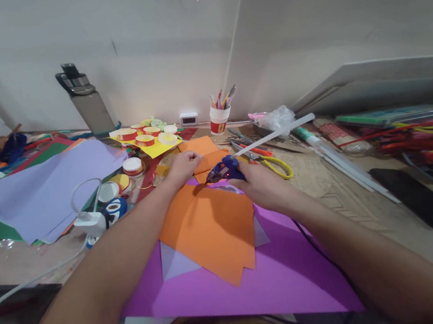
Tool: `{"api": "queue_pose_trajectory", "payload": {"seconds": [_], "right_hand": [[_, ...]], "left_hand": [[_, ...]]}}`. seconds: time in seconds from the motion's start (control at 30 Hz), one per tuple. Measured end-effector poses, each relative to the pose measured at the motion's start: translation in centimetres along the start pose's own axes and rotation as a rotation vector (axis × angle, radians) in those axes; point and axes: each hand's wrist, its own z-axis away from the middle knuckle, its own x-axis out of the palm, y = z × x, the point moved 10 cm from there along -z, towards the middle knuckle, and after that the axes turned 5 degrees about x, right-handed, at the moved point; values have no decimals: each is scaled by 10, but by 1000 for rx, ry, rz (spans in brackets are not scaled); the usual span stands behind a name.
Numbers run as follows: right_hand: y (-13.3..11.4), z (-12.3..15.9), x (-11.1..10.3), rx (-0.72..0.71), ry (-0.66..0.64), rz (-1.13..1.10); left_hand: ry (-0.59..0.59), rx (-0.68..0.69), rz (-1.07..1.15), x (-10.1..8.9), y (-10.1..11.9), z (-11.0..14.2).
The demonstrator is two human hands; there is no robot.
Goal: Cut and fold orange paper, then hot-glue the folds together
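My right hand (259, 182) is wrapped round a blue hot glue gun (224, 170), and a long white glue stick (278, 134) juts from its back. The gun's nozzle points left, just above the orange paper. With fingers curled together, my left hand (185, 167) grips the edge of a small folded orange paper (210, 160); its fingertips are partly hidden. Larger orange sheets (214, 223) lie nearer me, over a pale lilac sheet (177, 260) and a big purple sheet (295, 287).
Scissors with yellow handles (278, 167) lie right of the gun. Behind stand a paper cup of pens (220, 119) and a grey bottle (91, 108). Paper rings (145, 139) rest on yellow paper. A plug adapter (90, 222), black phone (426, 199) and glue sticks (344, 168) flank the work.
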Motion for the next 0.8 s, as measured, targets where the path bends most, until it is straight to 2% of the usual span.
{"api": "queue_pose_trajectory", "payload": {"seconds": [0.23, 0.5, 0.8], "right_hand": [[24, -2, -14, 98, 66, 62], [26, -9, -13, 67, 85, -54], [31, -11, -6, 92, 78, -36]], "left_hand": [[0, 3, -4, 0, 0, 0], [25, 55, 14, 0, 8, 3], [12, 44, -1, 0, 9, 3]]}}
